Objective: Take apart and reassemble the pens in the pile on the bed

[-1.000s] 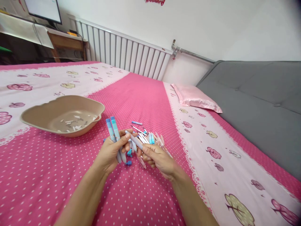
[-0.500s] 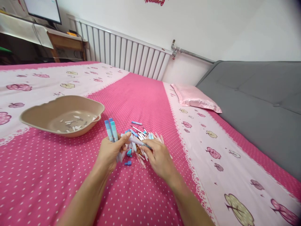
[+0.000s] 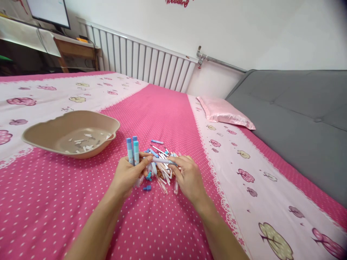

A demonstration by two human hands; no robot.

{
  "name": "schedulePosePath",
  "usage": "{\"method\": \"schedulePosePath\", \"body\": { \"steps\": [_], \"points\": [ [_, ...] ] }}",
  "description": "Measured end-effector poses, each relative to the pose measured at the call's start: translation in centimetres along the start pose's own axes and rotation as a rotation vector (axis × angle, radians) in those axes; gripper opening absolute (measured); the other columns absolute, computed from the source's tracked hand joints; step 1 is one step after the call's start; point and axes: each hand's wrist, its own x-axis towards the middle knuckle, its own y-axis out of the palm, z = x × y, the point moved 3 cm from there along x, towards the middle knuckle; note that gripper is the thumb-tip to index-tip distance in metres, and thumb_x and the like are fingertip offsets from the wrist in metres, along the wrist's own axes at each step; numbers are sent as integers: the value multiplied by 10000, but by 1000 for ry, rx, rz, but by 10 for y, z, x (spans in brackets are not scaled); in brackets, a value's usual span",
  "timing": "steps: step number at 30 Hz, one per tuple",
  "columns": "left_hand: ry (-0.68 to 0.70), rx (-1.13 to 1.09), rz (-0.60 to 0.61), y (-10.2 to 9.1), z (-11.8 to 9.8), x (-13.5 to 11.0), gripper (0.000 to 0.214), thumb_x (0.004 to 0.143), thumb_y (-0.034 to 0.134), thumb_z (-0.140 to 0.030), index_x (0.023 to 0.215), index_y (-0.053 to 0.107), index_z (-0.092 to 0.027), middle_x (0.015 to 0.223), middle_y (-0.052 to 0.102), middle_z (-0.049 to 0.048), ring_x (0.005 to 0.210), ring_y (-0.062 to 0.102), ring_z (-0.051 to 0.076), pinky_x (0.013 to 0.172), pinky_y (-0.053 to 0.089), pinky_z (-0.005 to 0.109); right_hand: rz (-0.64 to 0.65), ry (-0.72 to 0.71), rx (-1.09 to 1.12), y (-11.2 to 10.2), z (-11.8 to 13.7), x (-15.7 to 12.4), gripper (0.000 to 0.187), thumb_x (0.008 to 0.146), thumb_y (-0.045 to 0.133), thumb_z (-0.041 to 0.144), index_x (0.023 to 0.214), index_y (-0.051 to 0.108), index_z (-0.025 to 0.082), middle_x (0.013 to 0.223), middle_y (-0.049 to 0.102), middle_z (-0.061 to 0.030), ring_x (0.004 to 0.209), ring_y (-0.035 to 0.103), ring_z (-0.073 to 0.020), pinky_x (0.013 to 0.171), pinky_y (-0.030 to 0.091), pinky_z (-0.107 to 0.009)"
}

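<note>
My left hand [image 3: 129, 173] is closed around three upright blue pen barrels [image 3: 132, 150], two with darker blue ends and one turquoise. Its thumb and finger also pinch one end of a pale lavender pen barrel [image 3: 159, 160], which lies level between my hands. My right hand [image 3: 187, 177] grips the other end of that barrel, where a grey-blue tip shows at the fingers. Beneath both hands lies a pile of pen parts [image 3: 164, 176]: white refills, clear tubes and blue pieces. A small blue piece [image 3: 147, 188] sits at its near side, a blue tube [image 3: 157, 142] at its far side.
To the left stands a beige plastic basin [image 3: 67, 124] with small white and grey bits in it. A pink pillow [image 3: 223, 112] lies by the grey headboard [image 3: 292, 122]. The bed has a pink dotted cover [image 3: 159, 104]; a radiator [image 3: 141, 57] is behind.
The lavender barrel has turned from slanting to nearly level, with my right hand slightly higher. The blue barrels in my left hand have tipped more upright and shifted a little right.
</note>
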Motion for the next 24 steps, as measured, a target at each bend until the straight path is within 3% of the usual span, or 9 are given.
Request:
{"method": "schedulePosePath", "body": {
  "steps": [6, 11, 15, 17, 19, 24],
  "points": [
    [-70, 84, -126, 0, 6, 2, 431, 662, 651, -519, 546, 591, -108, 373, 508, -3, 308, 409, 69, 342, 305, 194, -94, -84, -64, -1, 0, -2, 201, 832, 579, 179, 992, 693, 222, 885, 688, -25, 834, 526, -194, 727, 419, -290],
    [-97, 174, -187, -2, 6, 2, 471, 649, 650, -548, 529, 588, -96, 379, 521, 15, 312, 433, 75, 349, 313, 196, -134, -95, -37, -2, 1, -2, 202, 829, 579, 157, 975, 701, 225, 877, 694, -17, 830, 526, -184, 727, 426, -279],
    [-44, 70, -84, 0, -1, -1, 504, 623, 719, -450, 975, 652, -96, 382, 491, -51, 326, 376, 53, 350, 263, 168, -116, -53, -34, -4, -1, -1, 219, 830, 571, 144, 995, 692, 221, 889, 687, -20, 847, 525, -187, 739, 424, -285],
    [-46, -5, 23, 2, -2, -2, 580, 587, 759, -385, 1076, 617, -109, 453, 535, -44, 357, 394, 52, 363, 269, 167, -99, -35, -32, -5, -3, -1, 224, 836, 558, 145, 1005, 688, 217, 901, 685, -26, 854, 525, -190, 751, 422, -291],
    [-51, -27, 78, 3, -2, -2, 515, 571, 772, -352, 998, 646, -92, 484, 550, -27, 388, 425, 57, 383, 289, 170, -88, -23, -27, -6, -4, 0, 223, 841, 551, 154, 1008, 686, 215, 908, 683, -31, 859, 525, -194, 758, 420, -296],
    [-39, 57, 43, 2, -1, 0, 336, 632, 713, -411, 766, 682, -105, 388, 481, -36, 343, 380, 52, 359, 261, 172, -87, -19, -32, -6, -5, 0, 219, 834, 567, 172, 1001, 693, 238, 884, 683, -26, 838, 526, -199, 742, 424, -301]
  ]
}}
